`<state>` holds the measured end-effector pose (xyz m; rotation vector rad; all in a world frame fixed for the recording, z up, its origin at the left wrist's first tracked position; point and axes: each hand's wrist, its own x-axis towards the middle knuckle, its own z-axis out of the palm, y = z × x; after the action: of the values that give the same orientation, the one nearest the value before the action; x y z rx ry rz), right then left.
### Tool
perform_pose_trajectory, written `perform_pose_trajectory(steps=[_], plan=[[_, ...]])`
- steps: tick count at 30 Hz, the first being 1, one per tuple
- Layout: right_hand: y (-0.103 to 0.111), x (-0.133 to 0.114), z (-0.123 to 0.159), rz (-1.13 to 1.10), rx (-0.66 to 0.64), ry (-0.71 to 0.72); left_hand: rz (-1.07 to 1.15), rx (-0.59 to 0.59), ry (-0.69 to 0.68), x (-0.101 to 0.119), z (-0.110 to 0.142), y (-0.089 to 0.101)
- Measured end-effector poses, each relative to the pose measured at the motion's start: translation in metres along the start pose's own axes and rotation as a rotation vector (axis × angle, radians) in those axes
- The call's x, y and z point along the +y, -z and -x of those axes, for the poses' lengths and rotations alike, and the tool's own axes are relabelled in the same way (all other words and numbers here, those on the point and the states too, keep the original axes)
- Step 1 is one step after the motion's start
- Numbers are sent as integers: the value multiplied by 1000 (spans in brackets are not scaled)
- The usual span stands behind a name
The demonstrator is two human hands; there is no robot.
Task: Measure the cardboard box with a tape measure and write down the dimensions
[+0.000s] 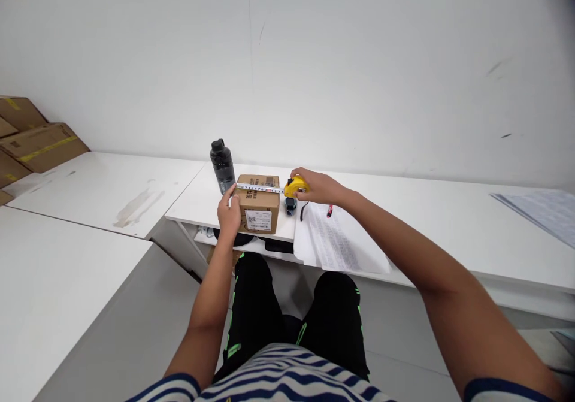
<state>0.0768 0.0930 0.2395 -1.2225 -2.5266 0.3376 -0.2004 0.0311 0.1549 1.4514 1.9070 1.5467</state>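
A small cardboard box (261,205) with a white label on its front stands near the table's front edge. Across its top, from left to right, stretches the white blade of a yellow tape measure (297,185). My right hand (318,185) is closed round the yellow case, just beyond the box's right edge. At the box's left edge, the fingers of my left hand (229,210) press the blade's free end against the box. A dark watch-like object (290,205) lies on the table below the tape measure's case.
A dark water bottle (222,165) stands behind my left hand. To the right of the box lie printed sheets (341,240) and a red pen (330,211). More papers (539,210) rest at the far right. Larger cardboard boxes (49,147) are stacked at the far left.
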Motion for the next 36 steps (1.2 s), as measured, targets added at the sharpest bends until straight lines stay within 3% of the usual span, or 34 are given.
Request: perform_pose_trajectory(steps=[6,11,17,21,24,26,28,32,34,36], plan=[[2,-16,-12,-15,56,-3,101,3,-23,2,2,-1],[-15,-56,-45,26,68,106,246,-6,-15,-2,1,-9],[-39,-107,-89,-35,116,238,350,-9,145,-3,4,-19],[-36,-122,-91,-16,142,258,382,99,86,5,14,-17],[-32,-116,-71,-34,181,229,291,289,-78,13,36,-6],[-34,-105,-47,-77,240,223,321,312,-92,19,58,0],[-43,-92,-14,-139,315,253,518,140,32,25,86,2],[-69,-71,63,-172,344,287,1070,-483,304,44,135,-21],[-74,-59,99,-192,269,295,1174,-551,368,51,149,-43],[-70,-38,124,-285,143,302,1103,-480,380,53,154,-66]])
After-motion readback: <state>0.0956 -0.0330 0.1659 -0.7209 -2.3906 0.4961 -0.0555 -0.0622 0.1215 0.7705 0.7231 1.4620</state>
